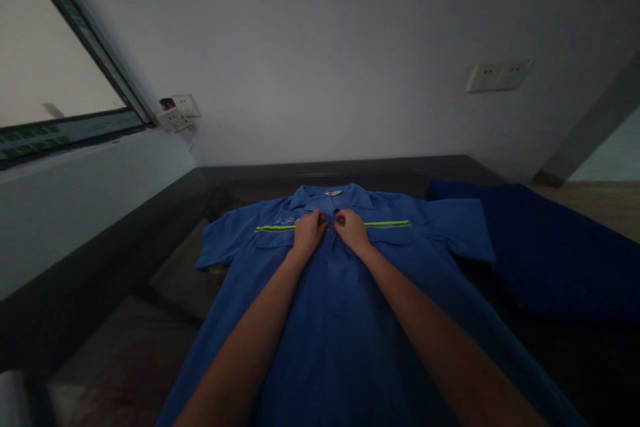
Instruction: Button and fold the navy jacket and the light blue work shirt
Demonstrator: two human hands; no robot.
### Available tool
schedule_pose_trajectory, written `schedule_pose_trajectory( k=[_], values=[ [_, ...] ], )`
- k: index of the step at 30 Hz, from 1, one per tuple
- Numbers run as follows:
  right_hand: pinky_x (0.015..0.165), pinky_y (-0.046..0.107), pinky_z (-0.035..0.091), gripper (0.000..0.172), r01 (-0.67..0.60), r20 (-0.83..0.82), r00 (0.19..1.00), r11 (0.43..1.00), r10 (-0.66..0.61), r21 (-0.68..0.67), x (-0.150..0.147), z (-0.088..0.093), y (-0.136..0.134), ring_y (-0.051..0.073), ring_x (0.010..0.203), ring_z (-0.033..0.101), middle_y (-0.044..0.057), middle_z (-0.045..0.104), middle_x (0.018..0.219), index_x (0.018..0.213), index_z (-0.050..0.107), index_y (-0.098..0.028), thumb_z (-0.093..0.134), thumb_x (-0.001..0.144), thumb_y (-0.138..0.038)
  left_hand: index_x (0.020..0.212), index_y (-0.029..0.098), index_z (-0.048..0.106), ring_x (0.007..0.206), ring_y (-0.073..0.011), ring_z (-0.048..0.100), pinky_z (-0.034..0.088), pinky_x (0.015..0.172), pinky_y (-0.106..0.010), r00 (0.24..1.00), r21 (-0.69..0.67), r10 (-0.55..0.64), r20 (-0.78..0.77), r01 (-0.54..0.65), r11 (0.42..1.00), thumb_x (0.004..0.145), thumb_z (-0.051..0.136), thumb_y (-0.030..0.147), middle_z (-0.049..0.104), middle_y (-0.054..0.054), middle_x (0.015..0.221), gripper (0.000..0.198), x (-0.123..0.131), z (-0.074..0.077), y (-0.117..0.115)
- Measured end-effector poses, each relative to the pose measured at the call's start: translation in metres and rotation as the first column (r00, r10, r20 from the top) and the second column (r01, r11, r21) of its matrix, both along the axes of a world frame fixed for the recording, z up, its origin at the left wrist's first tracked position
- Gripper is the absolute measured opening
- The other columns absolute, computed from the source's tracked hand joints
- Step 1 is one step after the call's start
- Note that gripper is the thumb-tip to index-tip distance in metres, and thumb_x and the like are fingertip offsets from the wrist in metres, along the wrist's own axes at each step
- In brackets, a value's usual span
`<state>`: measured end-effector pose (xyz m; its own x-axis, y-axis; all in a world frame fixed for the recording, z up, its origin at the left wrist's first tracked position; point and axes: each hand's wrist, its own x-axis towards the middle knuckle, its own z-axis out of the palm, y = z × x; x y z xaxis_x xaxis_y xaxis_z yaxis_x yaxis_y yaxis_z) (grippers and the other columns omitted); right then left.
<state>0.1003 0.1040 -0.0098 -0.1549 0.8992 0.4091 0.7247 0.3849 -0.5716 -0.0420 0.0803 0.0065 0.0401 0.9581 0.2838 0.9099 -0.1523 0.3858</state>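
A blue short-sleeved work shirt (327,320) lies spread face up, its collar toward the wall and its sleeves out to both sides. Yellow-green strips cross the chest above the pocket flaps. Just below the collar, at the front opening, my left hand (310,228) pinches the edge of the shirt left of the middle line. My right hand (350,228) pinches the other edge, a small gap away. Fingers of both hands are curled, and whatever small part of the placket sits between the fingertips is too small to make out.
A darker blue cloth (565,260) lies to the right, beside the shirt's sleeve. The dark table (400,165) meets a pale wall with sockets (500,75). More sockets (175,119) sit by the window frame at left.
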Motion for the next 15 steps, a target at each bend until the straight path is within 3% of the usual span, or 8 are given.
schedule_pose_trajectory(
  k=[6, 15],
  values=[
    [0.073, 0.028, 0.045, 0.010, -0.070, -0.228, 0.971, 0.997, 0.076, 0.032, 0.003, -0.003, 0.007, 0.017, 0.074, 0.058, 0.004, 0.063, 0.081, 0.082, 0.063, -0.016, 0.056, 0.074, -0.013, 0.091, 0.019, 0.060, 0.077, -0.0173, 0.064, 0.041, 0.066, -0.024, 0.993, 0.043, -0.001, 0.119, -0.004, 0.999, 0.082, 0.063, 0.021, 0.068, -0.002, 0.082, 0.009, 0.003, 0.001, 0.000],
    [0.075, 0.028, 0.048, 0.012, -0.122, -0.263, 0.959, 0.992, 0.110, -0.033, 0.002, -0.004, 0.012, 0.016, 0.078, 0.062, 0.004, 0.066, 0.085, 0.084, 0.064, -0.017, 0.055, 0.076, -0.014, 0.088, 0.018, 0.063, 0.076, -0.0171, 0.065, 0.045, 0.067, -0.024, 0.983, 0.031, 0.025, 0.181, -0.031, 0.999, 0.080, 0.063, 0.018, 0.070, -0.002, 0.080, 0.008, 0.007, 0.001, 0.009]
  ],
)
